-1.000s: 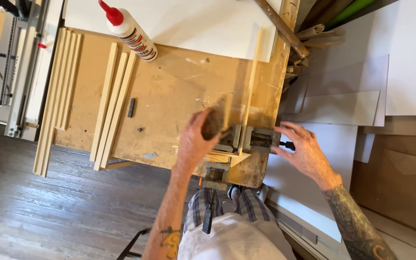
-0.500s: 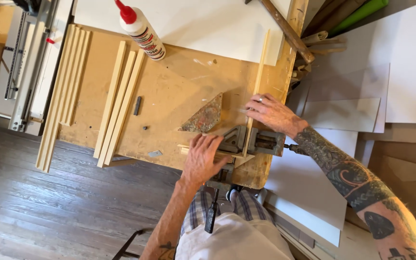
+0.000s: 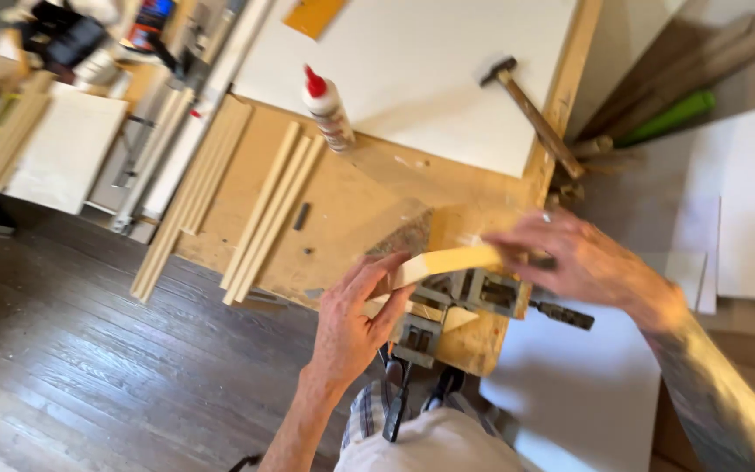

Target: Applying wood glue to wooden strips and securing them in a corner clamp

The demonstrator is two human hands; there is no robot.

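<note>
A pale wooden strip [image 3: 447,261] with a mitred end lies across a grey metal corner clamp [image 3: 460,301] at the near edge of the workbench [image 3: 342,210]. My left hand [image 3: 356,319] pinches the strip's left end. My right hand [image 3: 574,262] reaches in from the right, blurred, fingers on the strip's right end. A clear triangular set square [image 3: 404,229] rests on the bench just behind the strip.
Several long wooden strips [image 3: 273,210] lie on the bench's left part, more [image 3: 190,197] along its left edge. A glue bottle with a red cap [image 3: 327,109] and a hammer [image 3: 530,114] lie by a white board [image 3: 421,70]. White panels [image 3: 744,210] lean at the right.
My right hand has picked the strip up from its place along the bench's right edge and swung it across the clamp. My left hand has moved from the clamp to the strip's left end.
</note>
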